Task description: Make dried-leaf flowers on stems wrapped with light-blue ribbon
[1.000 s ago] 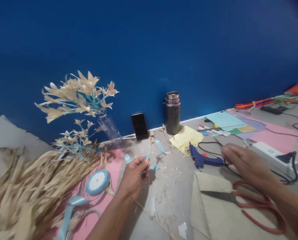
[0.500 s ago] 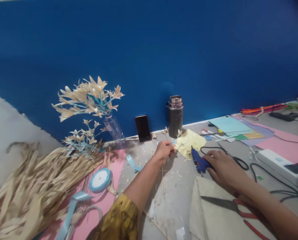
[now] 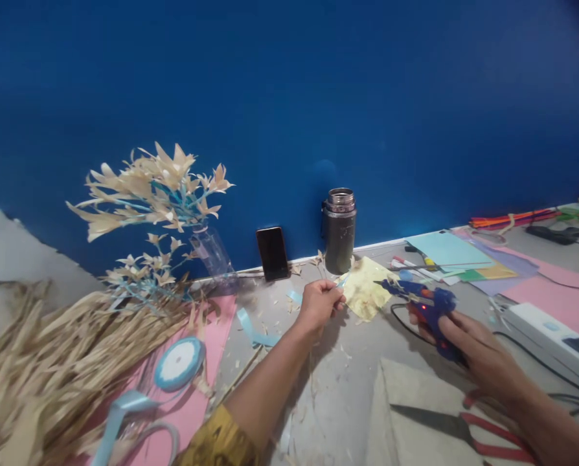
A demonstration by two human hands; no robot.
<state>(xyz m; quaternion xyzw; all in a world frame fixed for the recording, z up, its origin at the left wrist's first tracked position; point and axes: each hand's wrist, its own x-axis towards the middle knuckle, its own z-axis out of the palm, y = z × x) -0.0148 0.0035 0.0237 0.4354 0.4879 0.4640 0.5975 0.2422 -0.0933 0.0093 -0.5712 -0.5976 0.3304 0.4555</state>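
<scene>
My right hand (image 3: 464,333) is wrapped round a blue hot glue gun (image 3: 430,307), its nozzle pointing left and a small red light lit on its side. Below its nozzle lies a yellow sheet of paper (image 3: 367,291) with dark stains. In a pinch, my left hand (image 3: 321,303) holds a small flower stem (image 3: 344,279) wrapped in light blue, beside the yellow paper's left edge; the flower end shows only faintly. Under my right forearm, red-handled scissors (image 3: 469,430) rest on a folded pale cloth (image 3: 416,395).
A thermos (image 3: 340,233) and a phone (image 3: 272,254) stand against the blue wall. Handmade flowers (image 3: 163,184) fill a clear bottle (image 3: 214,259) at left, near dried husks (image 3: 51,362) and a blue ribbon roll (image 3: 180,364). A white power strip (image 3: 552,340) and cords lie at right.
My right hand has picked up the glue gun from the table and turned it so its nozzle points left. My left hand keeps its pinch, nearly in place. The view has shifted slightly.
</scene>
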